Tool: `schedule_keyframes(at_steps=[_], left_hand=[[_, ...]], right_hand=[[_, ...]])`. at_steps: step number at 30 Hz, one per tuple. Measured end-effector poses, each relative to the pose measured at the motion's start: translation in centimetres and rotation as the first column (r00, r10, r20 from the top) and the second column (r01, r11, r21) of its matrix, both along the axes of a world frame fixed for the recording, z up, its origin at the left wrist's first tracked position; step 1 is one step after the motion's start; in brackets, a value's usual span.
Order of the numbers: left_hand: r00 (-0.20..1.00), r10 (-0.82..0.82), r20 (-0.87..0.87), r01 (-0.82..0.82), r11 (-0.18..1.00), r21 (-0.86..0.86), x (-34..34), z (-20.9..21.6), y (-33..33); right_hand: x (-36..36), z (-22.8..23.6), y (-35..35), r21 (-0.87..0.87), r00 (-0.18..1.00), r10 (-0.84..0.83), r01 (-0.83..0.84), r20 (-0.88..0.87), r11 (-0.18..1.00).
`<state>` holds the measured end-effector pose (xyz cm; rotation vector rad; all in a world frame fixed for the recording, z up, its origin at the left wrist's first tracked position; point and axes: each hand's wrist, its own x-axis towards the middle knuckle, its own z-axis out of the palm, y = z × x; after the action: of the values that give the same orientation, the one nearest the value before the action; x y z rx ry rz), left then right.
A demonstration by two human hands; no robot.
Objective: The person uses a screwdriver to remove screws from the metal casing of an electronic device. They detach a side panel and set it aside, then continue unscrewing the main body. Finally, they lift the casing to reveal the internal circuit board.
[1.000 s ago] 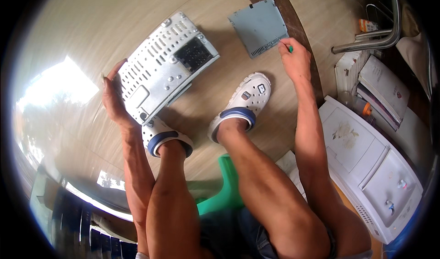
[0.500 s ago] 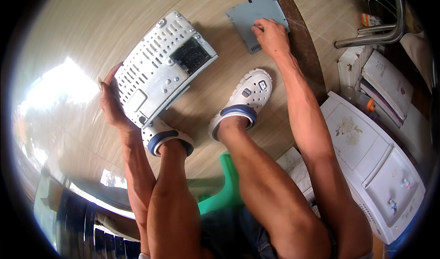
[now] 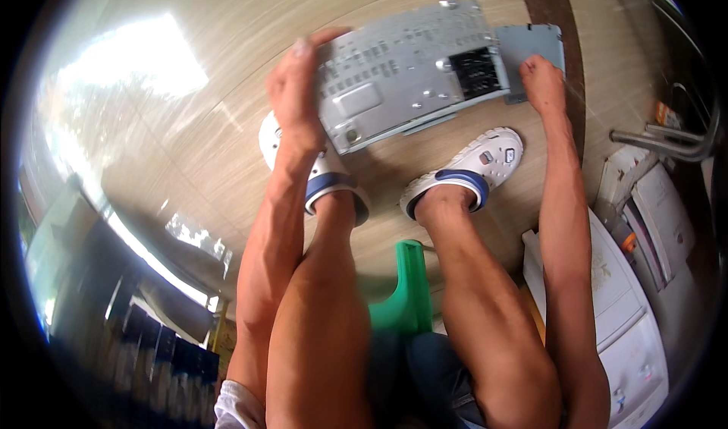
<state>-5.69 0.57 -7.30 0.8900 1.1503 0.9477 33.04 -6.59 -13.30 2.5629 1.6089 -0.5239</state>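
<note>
Here, as I look on from afar through the head camera, the left hand (image 3: 294, 88) grips the left end of a silver metal box (image 3: 402, 72), thumb and fingers wrapped about its edge. The box, a little blurred, sits high in my view, ahead of the two feet, with its slotted face toward me, its long side slanting up to the right and a black connector (image 3: 479, 74) near its right end. I cannot tell whether its lower side touches the floor (image 3: 303, 8).

At right, the right hand (image 3: 544, 84) appears over a grey plate (image 3: 523, 44), its fingers curled closed; whether they hold anything, or touch the plate, is hidden from me. The plate lies on the floor just past the box's right end, close to a dark strip (image 3: 565, 19). The box covers part of the plate's left side in my view, and I cannot tell whether the two meet.

Below, two white clogs with blue straps stand apart, the left clog (image 3: 271, 141) partly behind the left hand and wrist, the right clog (image 3: 497, 156) in plain sight below the plate. Between the legs I see a green stool (image 3: 409, 292). Along the right side are a white dispenser (image 3: 618, 308), books (image 3: 663, 209) and bent metal chair legs (image 3: 656, 144).
</note>
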Motion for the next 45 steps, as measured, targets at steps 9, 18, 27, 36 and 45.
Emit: schedule_keyframes(at_steps=[9,18,27,36,45], left_hand=[[0.992,0.026,0.126,-0.019,0.998,-0.057,0.1,0.0,-0.1],[0.987,0.034,0.159,-0.033,0.999,-0.013,0.1,-0.3,-0.2],[0.996,-0.013,0.090,0.010,1.000,0.029,0.4,-0.3,-0.2],[0.997,-0.054,-0.048,0.058,0.994,0.098,-0.2,-0.3,-0.5],[0.991,-0.062,-0.115,0.079,0.986,0.145,-0.3,-0.2,-0.6]], right_hand=[[-0.6,0.7,-0.3,0.000,0.997,-0.066,0.066,-0.027,0.998],[-16.1,17.0,1.3,0.235,0.481,-0.083,0.563,-0.873,0.792],[-24.8,17.0,1.9,0.203,0.696,0.180,-0.051,-0.695,0.978],[-25.8,17.0,1.8,0.242,0.751,0.304,-0.196,-0.586,0.950],[-25.6,17.2,1.7,0.229,0.752,0.331,-0.241,-0.570,0.943]])
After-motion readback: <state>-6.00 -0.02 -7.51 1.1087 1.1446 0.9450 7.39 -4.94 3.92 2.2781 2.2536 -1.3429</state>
